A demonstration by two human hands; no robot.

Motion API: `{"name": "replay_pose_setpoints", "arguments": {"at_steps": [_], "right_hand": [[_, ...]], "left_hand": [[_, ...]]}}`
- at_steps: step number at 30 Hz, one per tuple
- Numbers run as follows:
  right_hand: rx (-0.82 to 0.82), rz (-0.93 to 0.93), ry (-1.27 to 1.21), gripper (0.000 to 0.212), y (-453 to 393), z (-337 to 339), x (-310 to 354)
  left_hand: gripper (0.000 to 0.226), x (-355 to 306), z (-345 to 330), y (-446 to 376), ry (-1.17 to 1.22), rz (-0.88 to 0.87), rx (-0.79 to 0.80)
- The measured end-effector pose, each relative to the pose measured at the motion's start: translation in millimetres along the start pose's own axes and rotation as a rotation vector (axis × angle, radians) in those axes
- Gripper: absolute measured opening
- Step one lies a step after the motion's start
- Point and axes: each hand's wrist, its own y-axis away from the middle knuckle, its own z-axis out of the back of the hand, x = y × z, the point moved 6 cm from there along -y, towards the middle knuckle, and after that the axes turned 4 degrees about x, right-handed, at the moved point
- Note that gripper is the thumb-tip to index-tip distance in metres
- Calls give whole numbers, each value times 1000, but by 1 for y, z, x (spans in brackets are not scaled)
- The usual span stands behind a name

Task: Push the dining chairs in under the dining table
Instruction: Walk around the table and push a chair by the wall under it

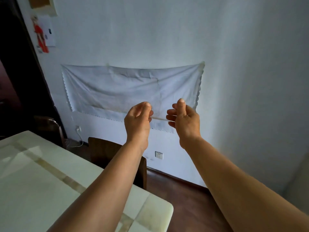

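Observation:
A pale marble-topped dining table (38, 180) fills the lower left. A dark wooden dining chair (103, 151) stands at its far side, its back rising just past the table edge, partly hidden by my left forearm. A second dark chair (48, 126) shows at the table's far left end in shadow. My left hand (138, 119) and my right hand (184, 119) are raised in the air in front of the wall, above and beyond the chair, fingers loosely curled and apart, holding nothing and touching no chair.
A white wall lies straight ahead with a white cloth (132, 91) taped to it and a socket (158, 155) low down. A plugged cable (78, 131) hangs near the floor. Dark wood floor (184, 198) lies to the right of the table. A dark doorway (16, 81) is at left.

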Motion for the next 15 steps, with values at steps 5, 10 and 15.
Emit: {"name": "replay_pose_setpoints", "arguments": {"at_steps": [5, 10, 15], "right_hand": [[33, -4, -23, 33, -80, 7, -28], [116, 10, -44, 32, -175, 15, -51], [238, 20, -31, 33, -265, 15, -61]], "left_hand": [[6, 43, -33, -54, -5, -6, -41], [6, 78, -78, -121, 6, -42, -152], [4, 100, -115, -185, -18, -74, -270]]}}
